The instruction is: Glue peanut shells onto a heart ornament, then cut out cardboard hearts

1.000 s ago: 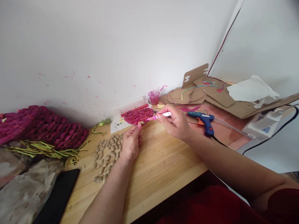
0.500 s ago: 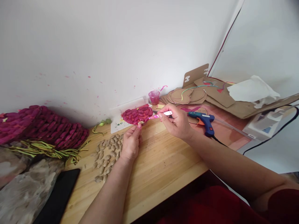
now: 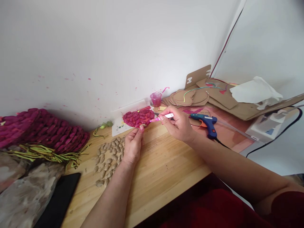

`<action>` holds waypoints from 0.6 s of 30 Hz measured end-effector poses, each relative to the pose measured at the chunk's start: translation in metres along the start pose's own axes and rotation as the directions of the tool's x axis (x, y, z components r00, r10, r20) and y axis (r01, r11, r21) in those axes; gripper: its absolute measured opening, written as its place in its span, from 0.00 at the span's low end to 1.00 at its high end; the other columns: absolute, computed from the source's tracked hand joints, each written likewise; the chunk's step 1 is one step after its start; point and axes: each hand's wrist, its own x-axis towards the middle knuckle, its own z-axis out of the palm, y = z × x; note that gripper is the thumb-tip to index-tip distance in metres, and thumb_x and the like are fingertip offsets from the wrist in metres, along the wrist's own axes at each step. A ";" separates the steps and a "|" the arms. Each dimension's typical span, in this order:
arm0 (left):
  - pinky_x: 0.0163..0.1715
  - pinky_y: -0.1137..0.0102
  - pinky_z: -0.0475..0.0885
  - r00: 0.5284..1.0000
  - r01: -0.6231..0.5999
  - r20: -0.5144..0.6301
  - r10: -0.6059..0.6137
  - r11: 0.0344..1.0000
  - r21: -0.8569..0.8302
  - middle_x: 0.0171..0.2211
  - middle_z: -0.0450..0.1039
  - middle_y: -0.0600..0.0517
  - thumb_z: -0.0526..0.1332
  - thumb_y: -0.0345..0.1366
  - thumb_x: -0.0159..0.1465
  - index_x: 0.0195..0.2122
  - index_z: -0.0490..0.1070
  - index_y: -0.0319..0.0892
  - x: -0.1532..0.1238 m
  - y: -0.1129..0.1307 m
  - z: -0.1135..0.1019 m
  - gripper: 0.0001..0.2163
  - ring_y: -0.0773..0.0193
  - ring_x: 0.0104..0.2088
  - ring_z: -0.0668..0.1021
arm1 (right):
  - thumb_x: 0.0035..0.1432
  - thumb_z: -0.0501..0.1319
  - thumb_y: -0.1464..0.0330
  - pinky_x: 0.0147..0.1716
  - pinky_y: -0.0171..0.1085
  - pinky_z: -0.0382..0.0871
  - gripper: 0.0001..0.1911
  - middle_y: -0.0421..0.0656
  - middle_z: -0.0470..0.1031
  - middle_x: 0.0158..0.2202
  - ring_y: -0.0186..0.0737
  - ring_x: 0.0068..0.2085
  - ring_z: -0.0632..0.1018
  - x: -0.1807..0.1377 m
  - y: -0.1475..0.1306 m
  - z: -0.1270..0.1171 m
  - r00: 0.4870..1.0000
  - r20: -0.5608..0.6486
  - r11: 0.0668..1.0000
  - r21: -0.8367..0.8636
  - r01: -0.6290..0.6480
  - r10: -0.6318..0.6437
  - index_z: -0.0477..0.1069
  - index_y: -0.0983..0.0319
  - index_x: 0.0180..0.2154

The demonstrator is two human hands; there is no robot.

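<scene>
My left hand (image 3: 133,144) pinches the near edge of a round pink disc covered in painted shells (image 3: 138,117), holding it tilted just above the wooden table (image 3: 163,167). My right hand (image 3: 179,125) grips a small brush with a white handle and pink tip (image 3: 163,117), its tip touching the disc's right edge. A small pink-stained cup (image 3: 156,99) stands just behind the disc by the wall.
Loose peanut shells (image 3: 109,158) lie left of my left hand. A blue glue gun (image 3: 205,123) rests right of my right hand. Stacked pink shell discs (image 3: 45,129) with green strips (image 3: 45,153), a black tablet (image 3: 59,199), cardboard cutouts (image 3: 190,96) and a white device (image 3: 266,126) ring the table.
The disc and brush shifted very slightly left and up; both hands keep the same grip.
</scene>
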 end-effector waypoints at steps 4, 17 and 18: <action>0.17 0.74 0.44 1.000 -0.012 -0.027 0.013 0.999 0.030 0.16 0.51 0.61 0.73 0.55 0.54 0.20 0.59 0.43 -0.001 0.001 0.002 0.26 0.75 0.17 0.51 | 0.66 0.63 0.63 0.31 0.34 0.70 0.07 0.40 0.74 0.30 0.35 0.31 0.74 0.000 -0.001 0.000 1.000 0.007 1.000 0.001 0.005 -0.005 0.70 0.60 0.36; 0.17 0.73 0.45 0.994 -0.087 -0.058 0.095 0.987 0.133 0.15 0.51 0.61 0.69 0.54 0.57 0.19 0.58 0.44 0.001 -0.003 -0.001 0.25 0.73 0.18 0.52 | 0.65 0.63 0.63 0.31 0.34 0.71 0.07 0.41 0.75 0.29 0.36 0.31 0.75 -0.001 0.000 0.000 0.999 0.004 0.999 0.015 -0.036 0.036 0.71 0.60 0.37; 0.17 0.73 0.45 0.994 -0.087 -0.059 0.095 0.988 0.127 0.15 0.51 0.61 0.69 0.54 0.57 0.19 0.58 0.44 0.001 -0.003 -0.001 0.25 0.73 0.17 0.52 | 0.65 0.63 0.63 0.31 0.35 0.71 0.07 0.41 0.75 0.29 0.36 0.31 0.74 -0.001 0.000 0.000 0.999 0.008 0.999 0.018 -0.036 0.036 0.70 0.60 0.37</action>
